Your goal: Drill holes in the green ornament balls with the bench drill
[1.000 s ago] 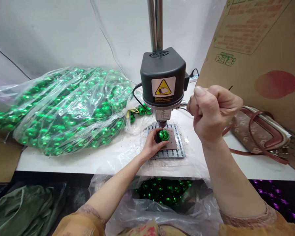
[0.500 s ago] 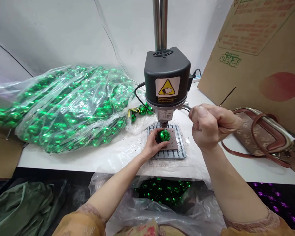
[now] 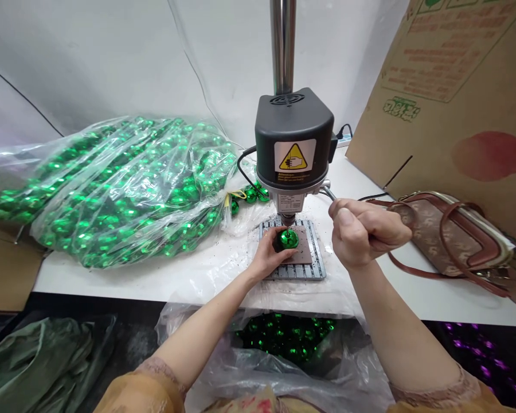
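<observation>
Under the chuck of a black bench drill press [image 3: 294,137], a shiny green ball [image 3: 289,238] rests on a brown board [image 3: 303,252] over the slotted metal base [image 3: 318,269]. My left hand [image 3: 270,252] grips the ball from the left, thumb in front and fingers behind. The drill bit comes down at the top of the ball; whether it has entered cannot be made out. My right hand [image 3: 363,229] is closed in a fist around the feed lever [image 3: 329,194] at the press's right side, hiding the lever's end.
Left on the white table [image 3: 112,281] lies a big clear bag of green balls [image 3: 133,189]. A patterned handbag [image 3: 456,232] and a large cardboard box [image 3: 434,86] stand right. More green balls [image 3: 288,335] sit in plastic below the table edge. Dark shavings dot the base.
My right hand has moved slightly down and left with the lever, and the drill chuck sits a little lower. My left hand keeps the green ball in the same place.
</observation>
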Available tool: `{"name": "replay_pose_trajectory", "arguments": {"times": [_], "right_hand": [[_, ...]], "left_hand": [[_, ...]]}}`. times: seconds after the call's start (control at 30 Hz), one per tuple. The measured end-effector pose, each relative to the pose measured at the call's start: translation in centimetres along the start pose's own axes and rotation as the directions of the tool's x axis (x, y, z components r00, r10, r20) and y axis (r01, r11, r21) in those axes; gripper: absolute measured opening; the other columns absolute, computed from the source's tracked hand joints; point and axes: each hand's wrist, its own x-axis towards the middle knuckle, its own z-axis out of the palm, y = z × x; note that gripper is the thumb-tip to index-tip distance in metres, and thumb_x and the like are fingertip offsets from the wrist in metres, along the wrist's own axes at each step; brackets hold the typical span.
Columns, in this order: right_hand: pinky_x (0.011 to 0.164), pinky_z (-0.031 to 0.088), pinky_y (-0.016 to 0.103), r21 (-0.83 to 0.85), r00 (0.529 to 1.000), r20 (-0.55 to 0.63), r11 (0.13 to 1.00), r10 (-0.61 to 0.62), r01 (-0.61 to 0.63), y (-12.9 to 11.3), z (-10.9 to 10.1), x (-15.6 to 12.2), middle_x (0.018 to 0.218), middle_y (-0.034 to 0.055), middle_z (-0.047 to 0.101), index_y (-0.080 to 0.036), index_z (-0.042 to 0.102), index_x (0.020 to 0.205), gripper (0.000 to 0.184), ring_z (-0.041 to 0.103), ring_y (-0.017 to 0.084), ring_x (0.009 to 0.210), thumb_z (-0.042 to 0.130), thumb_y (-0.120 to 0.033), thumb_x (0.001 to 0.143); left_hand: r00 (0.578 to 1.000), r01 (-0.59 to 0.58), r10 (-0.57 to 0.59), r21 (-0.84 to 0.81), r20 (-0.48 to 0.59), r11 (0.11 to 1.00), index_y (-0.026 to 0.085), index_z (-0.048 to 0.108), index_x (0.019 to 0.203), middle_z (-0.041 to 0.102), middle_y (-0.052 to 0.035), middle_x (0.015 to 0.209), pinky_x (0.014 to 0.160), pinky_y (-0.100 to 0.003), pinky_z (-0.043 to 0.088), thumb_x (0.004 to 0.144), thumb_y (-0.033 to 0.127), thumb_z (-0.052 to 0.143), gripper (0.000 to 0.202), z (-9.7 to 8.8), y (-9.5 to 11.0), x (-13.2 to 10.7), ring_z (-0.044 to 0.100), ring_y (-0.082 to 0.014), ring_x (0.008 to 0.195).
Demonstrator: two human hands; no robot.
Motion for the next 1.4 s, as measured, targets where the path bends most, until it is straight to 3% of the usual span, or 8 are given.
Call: {"name": "replay_pose_trajectory", "arguments": {"times": [0.17, 0.3, 0.5, 0.63, 0.77, 0.93, 1.13, 1.4], "right_hand": [[0.045, 0.025, 0.026, -0.013, 1.0, 0.022, 1.0, 0.001, 0.0, -0.5, -0.1, -0.4, 0.05, -0.006, 0.023, -0.017, 0.021, 0.052, 0.045, 0.028, 0.003, 0.043, 0.056, -0.004, 0.078], [0.043, 0.021, 0.027, -0.042, 0.971, -0.061, 0.972, 0.23, -0.232, -1.5, 1.1, 2.2, 0.045, -0.0062, 0.026, -0.017, 0.026, 0.047, 0.048, 0.028, 0.003, 0.04, 0.058, -0.011, 0.083], [0.04, 0.021, 0.028, -0.116, 0.932, -0.064, 0.925, 0.357, -0.362, -1.3, 2.1, 6.0, 0.04, -0.0067, 0.027, -0.02, 0.029, 0.049, 0.049, 0.027, 0.004, 0.038, 0.063, -0.018, 0.084], [0.041, 0.025, 0.027, -0.159, 0.948, -0.033, 0.934, 0.318, -0.319, -1.0, 1.9, 5.8, 0.043, -0.0066, 0.027, -0.021, 0.028, 0.052, 0.048, 0.029, 0.004, 0.039, 0.061, -0.026, 0.088], [0.042, 0.023, 0.028, -0.084, 0.946, -0.063, 0.942, 0.319, -0.324, -1.1, 2.0, 5.7, 0.042, -0.0069, 0.028, -0.02, 0.03, 0.05, 0.048, 0.028, 0.005, 0.038, 0.063, -0.021, 0.085], [0.045, 0.022, 0.03, -0.056, 0.929, -0.095, 0.93, 0.357, -0.363, -1.3, 2.0, 5.8, 0.04, -0.0063, 0.031, -0.02, 0.035, 0.048, 0.045, 0.029, 0.007, 0.038, 0.063, -0.015, 0.082], [0.045, 0.024, 0.031, -0.063, 0.934, -0.081, 0.933, 0.348, -0.354, -1.2, 1.9, 5.7, 0.041, -0.0061, 0.029, -0.02, 0.034, 0.048, 0.047, 0.03, 0.007, 0.038, 0.064, -0.019, 0.083], [0.045, 0.026, 0.029, -0.097, 0.953, -0.06, 0.948, 0.298, -0.302, -1.1, 2.0, 5.6, 0.042, -0.0065, 0.028, -0.02, 0.032, 0.05, 0.047, 0.029, 0.005, 0.038, 0.062, -0.023, 0.086]], "left_hand": [[1.0, 0.008, -0.008, 0.002, -0.007, 1.0, 0.021, 0.056, 0.121, 0.064, -0.0096, 0.117, 0.1, -0.045, 0.047, 0.07, 0.036, 0.084, 0.06, 0.0, 0.1, -0.1, 0.061, -0.0284, 0.113], [0.999, 0.025, -0.025, 0.0, -0.037, 1.0, 0.021, 0.056, 0.121, 0.064, -0.009, 0.116, 0.098, -0.043, 0.048, 0.068, 0.035, 0.085, 0.061, 0.4, 0.5, 0.0, 0.061, -0.027, 0.11], [0.958, 0.028, 0.06, 0.301, -0.281, 0.953, 0.021, 0.058, 0.103, 0.063, -0.0073, 0.102, 0.087, -0.041, 0.049, 0.069, 0.042, 0.082, 0.047, 0.4, 3.2, -3.1, 0.061, -0.0265, 0.1], [0.975, -0.217, 0.207, 0.497, 0.077, 0.84, 0.022, 0.059, 0.098, 0.063, -0.0062, 0.088, 0.07, -0.037, 0.047, 0.066, 0.064, 0.078, 0.056, 0.7, 4.2, -9.3, 0.059, -0.0234, 0.081], [0.832, -0.553, 0.398, 0.51, 0.387, 0.659, 0.02, 0.062, 0.105, 0.067, -0.0091, 0.09, 0.078, -0.041, 0.047, 0.068, 0.074, 0.069, 0.066, 0.1, 3.5, -12.1, 0.06, -0.027, 0.087], [0.937, -0.334, 0.318, 0.635, 0.144, 0.696, 0.02, 0.06, 0.111, 0.066, -0.0111, 0.102, 0.088, -0.039, 0.047, 0.099, 0.033, 0.043, 0.025, -5.2, 2.4, -3.6, 0.06, -0.0252, 0.098], [1.0, -0.022, -0.007, 0.911, 0.027, 0.411, 0.011, 0.066, 0.099, 0.063, -0.0244, 0.11, 0.101, -0.054, 0.036, 0.082, 0.012, 0.055, 0.019, -11.0, 0.5, 8.3, 0.047, -0.0411, 0.123], [0.998, -0.062, 0.024, 0.918, 0.057, 0.392, 0.015, 0.068, 0.103, 0.066, -0.0201, 0.109, 0.103, -0.054, 0.035, 0.073, 0.016, 0.068, 0.03, -12.5, 0.4, 9.3, 0.047, -0.0416, 0.121]]}}
